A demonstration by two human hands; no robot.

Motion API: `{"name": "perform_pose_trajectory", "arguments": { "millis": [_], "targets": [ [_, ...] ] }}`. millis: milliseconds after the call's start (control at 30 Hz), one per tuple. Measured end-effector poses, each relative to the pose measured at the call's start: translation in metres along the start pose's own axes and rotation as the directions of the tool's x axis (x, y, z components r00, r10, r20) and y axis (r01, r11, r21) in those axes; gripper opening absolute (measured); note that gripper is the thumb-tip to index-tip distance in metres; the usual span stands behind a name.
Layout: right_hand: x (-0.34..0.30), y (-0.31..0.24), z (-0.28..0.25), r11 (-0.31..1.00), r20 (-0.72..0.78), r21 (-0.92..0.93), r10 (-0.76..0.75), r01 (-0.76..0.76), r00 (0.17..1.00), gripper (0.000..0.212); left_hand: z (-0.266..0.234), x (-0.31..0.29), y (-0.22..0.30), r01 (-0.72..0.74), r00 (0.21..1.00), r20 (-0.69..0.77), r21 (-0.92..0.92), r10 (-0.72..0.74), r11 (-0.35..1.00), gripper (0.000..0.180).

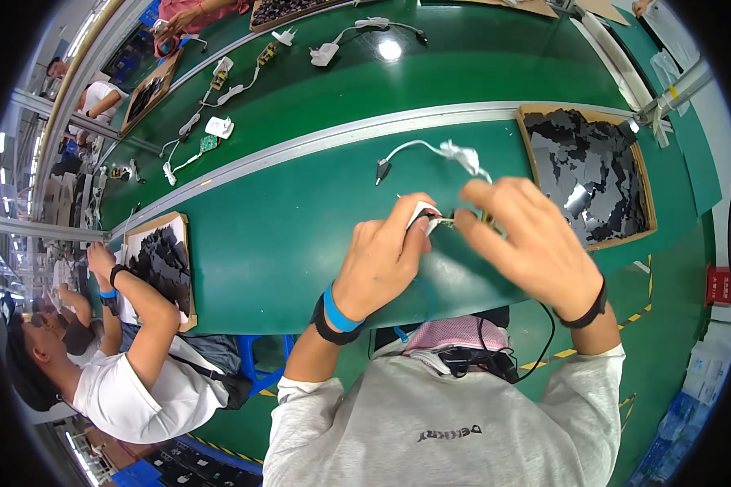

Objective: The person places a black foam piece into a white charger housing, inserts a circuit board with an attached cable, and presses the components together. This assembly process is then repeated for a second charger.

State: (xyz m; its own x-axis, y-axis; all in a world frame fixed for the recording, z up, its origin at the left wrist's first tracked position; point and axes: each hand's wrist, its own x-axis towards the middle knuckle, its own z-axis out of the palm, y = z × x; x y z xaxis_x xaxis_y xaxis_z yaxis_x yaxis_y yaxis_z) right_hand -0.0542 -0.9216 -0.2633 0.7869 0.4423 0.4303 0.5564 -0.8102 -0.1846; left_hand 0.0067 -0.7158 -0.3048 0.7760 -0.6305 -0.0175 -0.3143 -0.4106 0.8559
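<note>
My left hand (384,258) is closed in a pinch around a white plastic charger housing (421,214), with dark and red bits showing at its opening. Close to its right is my right hand (536,247), fingers bent and slightly blurred by motion. Between those fingers part of a small circuit board with a yellow component (488,221) shows; most of it is hidden. A white cable (460,156), bunched in a tie, leads from behind the right hand over the green mat to a dark plug (383,170).
A cardboard tray of black sheet pieces (581,174) stands at the right, a similar tray (161,260) at the left beside a seated co-worker (138,365). Past the metal rail (317,132), chargers with white cables (219,127) lie on a green belt.
</note>
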Motion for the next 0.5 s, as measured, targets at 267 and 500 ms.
{"name": "perform_pose_trajectory", "arguments": {
  "millis": [267, 500],
  "targets": [
    [-0.016, -0.014, 0.025, 0.869, -0.042, 0.495, 0.051, -0.023, 0.998, 0.036, 0.023, 0.011, -0.008, -0.099, 0.981, -0.190, -0.668, -0.041, 0.737, 0.019],
    [-0.012, -0.005, 0.051, 0.908, -0.302, 0.416, 0.098, 0.039, 0.948, 0.039, 0.018, 0.009, 0.000, -0.114, 0.991, -0.134, -0.708, 0.026, 0.696, 0.027]
  ]
}}
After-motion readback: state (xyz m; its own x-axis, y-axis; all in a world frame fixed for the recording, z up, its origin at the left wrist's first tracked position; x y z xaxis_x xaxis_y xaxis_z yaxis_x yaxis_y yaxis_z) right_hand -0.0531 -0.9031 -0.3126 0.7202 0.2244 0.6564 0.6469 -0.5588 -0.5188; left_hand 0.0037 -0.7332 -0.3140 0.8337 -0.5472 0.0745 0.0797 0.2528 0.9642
